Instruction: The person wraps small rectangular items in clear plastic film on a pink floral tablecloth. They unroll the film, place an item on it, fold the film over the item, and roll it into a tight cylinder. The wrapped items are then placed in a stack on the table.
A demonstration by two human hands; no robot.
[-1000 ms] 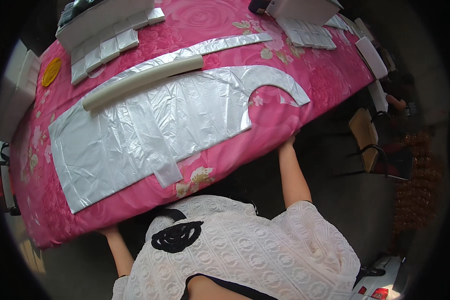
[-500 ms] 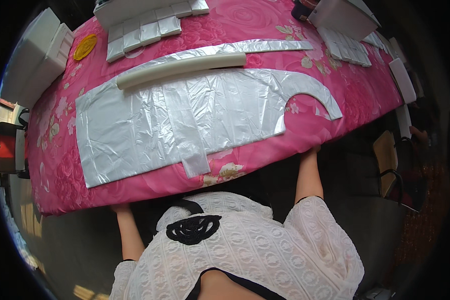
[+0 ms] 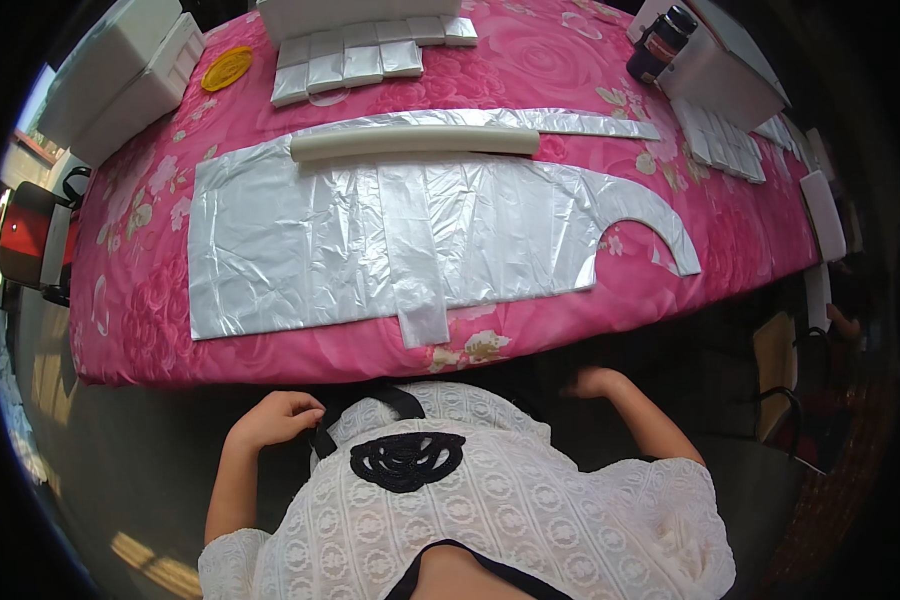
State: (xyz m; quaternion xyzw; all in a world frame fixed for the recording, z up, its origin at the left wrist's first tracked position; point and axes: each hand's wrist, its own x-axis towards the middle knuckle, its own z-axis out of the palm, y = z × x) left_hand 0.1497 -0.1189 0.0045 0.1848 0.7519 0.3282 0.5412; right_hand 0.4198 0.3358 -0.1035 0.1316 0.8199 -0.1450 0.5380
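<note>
My left hand point(image 3: 278, 418) is off the table, beside my waist. Its fingers are curled together close to a black strap point(image 3: 325, 436); whether anything is between them is hidden. My right hand point(image 3: 598, 382) is below the table's front edge, its fingertips blurred against the dark. On the table in front of me lies a flat, shiny white plastic apron point(image 3: 490, 230), with a curved neck part at the right. A folded plastic strip point(image 3: 415, 260) crosses it and hangs past its near edge. Along its far side rests a long white tube point(image 3: 415, 144). Neither hand touches these.
A pink floral cloth point(image 3: 140, 335) covers the table. Stacked folded plastic packets point(image 3: 345, 65) stand at the back, more packets point(image 3: 718, 140) at the right. White boxes point(image 3: 120, 85) line the far left; a dark flask point(image 3: 660, 45) and yellow coil point(image 3: 227, 68) are there too. Chairs point(image 3: 775, 370) flank the table.
Both hands have come out from under the table edge and drawn back toward my body. The view has shifted, so the table sits slightly differently in it. The apron and tube lie as before.
</note>
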